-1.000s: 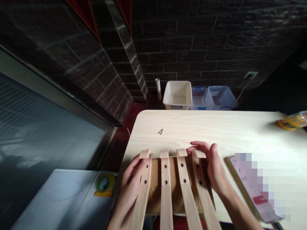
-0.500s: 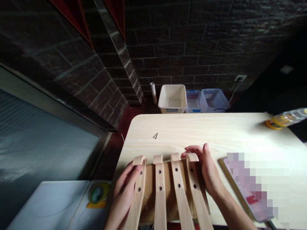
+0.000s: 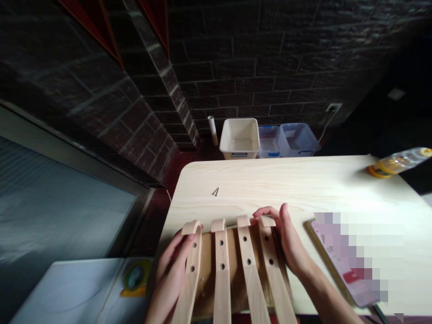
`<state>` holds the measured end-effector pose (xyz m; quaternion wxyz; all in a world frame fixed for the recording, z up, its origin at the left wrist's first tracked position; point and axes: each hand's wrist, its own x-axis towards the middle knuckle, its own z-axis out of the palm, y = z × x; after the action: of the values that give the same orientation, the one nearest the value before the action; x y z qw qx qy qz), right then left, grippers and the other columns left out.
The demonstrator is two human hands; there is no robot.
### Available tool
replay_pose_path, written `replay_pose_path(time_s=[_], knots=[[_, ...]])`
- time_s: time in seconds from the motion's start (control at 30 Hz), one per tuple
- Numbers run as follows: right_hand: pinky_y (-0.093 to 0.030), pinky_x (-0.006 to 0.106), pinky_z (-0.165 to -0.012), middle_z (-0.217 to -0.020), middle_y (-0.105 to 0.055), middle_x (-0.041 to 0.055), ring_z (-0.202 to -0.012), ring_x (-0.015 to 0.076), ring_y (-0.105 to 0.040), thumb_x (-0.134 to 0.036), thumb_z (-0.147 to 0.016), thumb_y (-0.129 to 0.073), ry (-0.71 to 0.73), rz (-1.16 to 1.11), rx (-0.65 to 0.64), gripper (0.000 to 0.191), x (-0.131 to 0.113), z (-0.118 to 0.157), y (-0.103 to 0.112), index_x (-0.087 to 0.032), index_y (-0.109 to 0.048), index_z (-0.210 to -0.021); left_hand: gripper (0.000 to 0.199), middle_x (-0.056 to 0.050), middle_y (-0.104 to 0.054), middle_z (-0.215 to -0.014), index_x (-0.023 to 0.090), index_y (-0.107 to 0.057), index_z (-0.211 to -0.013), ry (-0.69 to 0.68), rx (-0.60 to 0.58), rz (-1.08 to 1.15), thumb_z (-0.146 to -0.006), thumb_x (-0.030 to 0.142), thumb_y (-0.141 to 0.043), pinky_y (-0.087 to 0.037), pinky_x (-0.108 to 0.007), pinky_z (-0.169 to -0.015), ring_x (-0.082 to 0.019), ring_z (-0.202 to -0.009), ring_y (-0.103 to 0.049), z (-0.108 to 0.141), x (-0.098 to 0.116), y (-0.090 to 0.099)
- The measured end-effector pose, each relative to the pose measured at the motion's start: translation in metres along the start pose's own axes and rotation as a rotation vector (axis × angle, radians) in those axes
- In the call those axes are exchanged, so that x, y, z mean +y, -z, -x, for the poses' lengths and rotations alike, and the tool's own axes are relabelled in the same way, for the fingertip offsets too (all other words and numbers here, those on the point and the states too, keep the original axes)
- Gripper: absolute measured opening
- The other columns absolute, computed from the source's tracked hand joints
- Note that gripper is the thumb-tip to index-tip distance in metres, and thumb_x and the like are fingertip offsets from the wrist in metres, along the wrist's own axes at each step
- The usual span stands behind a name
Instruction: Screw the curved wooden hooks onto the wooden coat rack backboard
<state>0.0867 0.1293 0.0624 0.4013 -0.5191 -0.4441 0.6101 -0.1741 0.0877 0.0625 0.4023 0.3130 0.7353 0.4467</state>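
A wooden slatted piece [image 3: 222, 288] lies at the near edge of the table, its several pale slats curled over at the far end. Dark screw heads or holes show in the slats, and a brown board sits beneath them. My left hand [image 3: 172, 265] wraps the piece's left side, thumb against the outer slat. On the right side, my right hand [image 3: 292, 240] curls its fingers behind the far corner, thumb raised off the wood. Two small dark screws [image 3: 215, 191] lie on the table beyond the piece.
On the wooden table [image 3: 286, 180] are a phone [image 3: 347, 265] with a cable, at right, and a clear yellow-based bottle [image 3: 398, 163]. Past the far edge stand a cream bin [image 3: 239, 135] and clear boxes [image 3: 299, 137]. A tape roll [image 3: 136, 275] rests on a white surface at left.
The view has shifted slightly, so everything sits a little further left. Both hands keep the same hold on the slatted piece.
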Motion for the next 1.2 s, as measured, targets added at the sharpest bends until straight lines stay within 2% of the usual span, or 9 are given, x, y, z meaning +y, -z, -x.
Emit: replay_pose_path(time_s=[0.3, 0.43, 0.53, 0.6, 0.7, 0.77, 0.87, 1.07, 1.2], knots=[[-0.052, 0.037, -0.075, -0.097, -0.072, 0.0056, -0.084, 0.0241, -0.065, -0.088, -0.088, -0.027, -0.059, -0.151, -0.004, 0.077, -0.002, -0.002, 0.002, -0.026, -0.07, -0.103, 0.05, -0.009, -0.074, -0.126, 0.02, -0.076, -0.105, 0.054, -0.052, 0.023, -0.074, 0.06, -0.076, -0.041, -0.043, -0.117, -0.034, -0.129, -0.061, -0.004, -0.01, 0.005], [-0.051, 0.038, -0.087, -0.094, -0.072, 0.007, -0.096, 0.0249, -0.066, -0.084, -0.092, -0.027, -0.022, -0.34, 0.073, 0.074, -0.005, -0.011, 0.011, -0.024, -0.07, -0.096, 0.046, -0.007, -0.075, -0.125, 0.022, -0.076, -0.109, 0.051, -0.04, 0.013, -0.08, 0.057, -0.072, -0.045, -0.04, -0.114, -0.032, -0.13, -0.061, 0.002, -0.002, 0.004], [-0.05, 0.038, -0.093, -0.093, -0.072, 0.0082, -0.099, 0.0242, -0.066, -0.08, -0.094, -0.032, 0.007, -0.402, 0.107, 0.069, -0.01, -0.014, 0.023, -0.022, -0.069, -0.092, 0.043, -0.005, -0.074, -0.128, 0.024, -0.076, -0.115, 0.055, -0.072, 0.043, -0.085, 0.053, -0.068, -0.041, -0.039, -0.118, -0.029, -0.133, -0.059, 0.005, 0.004, 0.001], [-0.051, 0.036, -0.087, -0.093, -0.07, 0.007, -0.091, 0.0223, -0.065, -0.074, -0.095, -0.043, 0.018, -0.337, 0.112, 0.059, -0.012, -0.012, 0.032, -0.021, -0.069, -0.093, 0.043, -0.004, -0.073, -0.131, 0.025, -0.076, -0.118, 0.077, -0.073, 0.047, -0.088, 0.053, -0.064, -0.037, -0.038, -0.121, -0.028, -0.135, -0.058, 0.006, 0.007, 0.0], [-0.047, 0.03, -0.063, -0.081, -0.064, 0.0022, -0.069, 0.0168, -0.058, -0.065, -0.093, -0.058, 0.005, -0.09, 0.117, 0.044, -0.016, -0.005, 0.042, -0.021, -0.065, -0.092, 0.043, -0.004, -0.073, -0.13, 0.025, -0.076, -0.117, 0.098, -0.029, 0.015, -0.09, 0.055, -0.062, -0.038, -0.037, -0.121, -0.028, -0.135, -0.058, 0.007, 0.01, -0.002], [-0.039, 0.027, -0.053, -0.07, -0.058, -0.0008, -0.059, 0.0146, -0.051, -0.064, -0.093, -0.059, -0.012, 0.048, 0.128, 0.043, -0.017, -0.002, 0.044, -0.022, -0.062, -0.086, 0.042, -0.004, -0.075, -0.126, 0.026, -0.078, -0.112, 0.112, -0.008, -0.013, -0.089, 0.056, -0.061, -0.04, -0.036, -0.119, -0.029, -0.133, -0.059, 0.008, 0.013, -0.003], [-0.035, 0.026, -0.049, -0.065, -0.055, -0.002, -0.056, 0.0139, -0.049, -0.066, -0.095, -0.054, -0.021, 0.113, 0.111, 0.046, -0.018, 0.0, 0.045, -0.022, -0.06, -0.084, 0.038, -0.004, -0.078, -0.118, 0.028, -0.08, -0.103, 0.141, 0.032, -0.039, -0.087, 0.057, -0.061, -0.048, -0.037, -0.112, -0.03, -0.127, -0.064, 0.009, 0.018, -0.006], [-0.045, 0.028, -0.058, -0.076, -0.064, 0.0, -0.067, 0.0159, -0.057, -0.063, -0.095, -0.056, -0.011, 0.234, -0.032, 0.042, -0.017, 0.007, 0.048, -0.022, -0.068, -0.093, 0.034, -0.003, -0.078, -0.118, 0.026, -0.079, -0.104, 0.092, 0.001, 0.015, -0.089, 0.049, -0.06, -0.053, -0.033, -0.107, -0.028, -0.123, -0.067, 0.008, 0.016, -0.011], [-0.055, 0.036, -0.085, -0.12, -0.07, 0.0064, -0.101, 0.0245, -0.065, -0.059, -0.095, -0.06, 0.064, 0.251, -0.068, 0.04, -0.023, 0.013, 0.054, -0.029, -0.072, -0.119, 0.031, -0.003, -0.077, -0.122, 0.025, -0.078, -0.107, 0.111, -0.019, 0.079, -0.091, 0.045, -0.062, -0.053, -0.03, -0.106, -0.026, -0.125, -0.066, 0.007, 0.011, -0.011]])
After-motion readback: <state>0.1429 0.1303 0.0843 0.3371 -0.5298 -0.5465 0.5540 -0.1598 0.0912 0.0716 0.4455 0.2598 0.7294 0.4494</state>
